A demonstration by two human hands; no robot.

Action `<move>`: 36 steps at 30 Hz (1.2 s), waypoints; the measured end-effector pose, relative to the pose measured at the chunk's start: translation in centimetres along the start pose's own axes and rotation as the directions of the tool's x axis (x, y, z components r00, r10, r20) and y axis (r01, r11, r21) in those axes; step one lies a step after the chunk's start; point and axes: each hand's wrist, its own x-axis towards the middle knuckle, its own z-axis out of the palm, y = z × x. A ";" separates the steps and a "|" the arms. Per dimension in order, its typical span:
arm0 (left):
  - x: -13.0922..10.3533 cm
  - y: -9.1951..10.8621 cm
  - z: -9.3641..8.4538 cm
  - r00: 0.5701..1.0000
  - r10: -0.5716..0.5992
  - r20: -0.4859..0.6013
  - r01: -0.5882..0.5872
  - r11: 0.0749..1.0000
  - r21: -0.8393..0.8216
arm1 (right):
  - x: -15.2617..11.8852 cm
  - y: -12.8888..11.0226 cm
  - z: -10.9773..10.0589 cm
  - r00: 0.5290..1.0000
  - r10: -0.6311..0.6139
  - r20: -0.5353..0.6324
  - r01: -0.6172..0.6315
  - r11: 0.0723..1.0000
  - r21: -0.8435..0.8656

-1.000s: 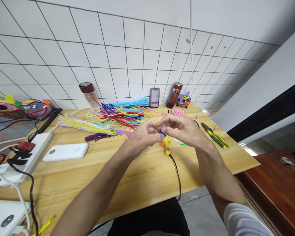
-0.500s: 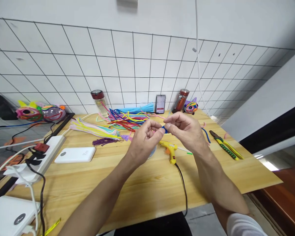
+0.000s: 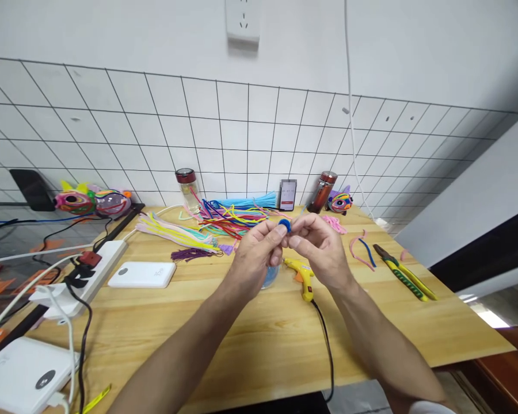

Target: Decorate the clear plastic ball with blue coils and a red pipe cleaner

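A small rolled disc of blue pipe cleaner (image 3: 285,225) is held up over the middle of the table. My left hand (image 3: 258,253) pinches it between thumb and fingers. From the other side my right hand (image 3: 320,246) closes its fingertips at the disc's edge; the exact grip there is partly hidden. Beneath the hands lies a yellow hot glue gun (image 3: 303,279) with a black cord. A clear bluish round object (image 3: 269,278) shows partly behind my left hand. Loose pipe cleaners (image 3: 237,215) in many colours are piled just beyond it.
Green-and-yellow pliers (image 3: 406,273) and bent pipe cleaner pieces (image 3: 365,251) lie at right. Two bottles, a phone (image 3: 288,195) and a decorated fish figure (image 3: 340,200) stand along the wall. At left are a white power bank (image 3: 141,275), a power strip (image 3: 107,259) and cables.
The view has tilted up and shifted slightly left. My fingers have shifted around the blue pipe cleaner, and its round coiled face now shows more.
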 end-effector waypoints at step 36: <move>-0.2 0.3 0.3 1.000 0.003 0.004 -0.004 0.999 0.054 | -9.0 8.0 -18.8 0.921 0.369 -0.128 -0.189 0.134 -0.973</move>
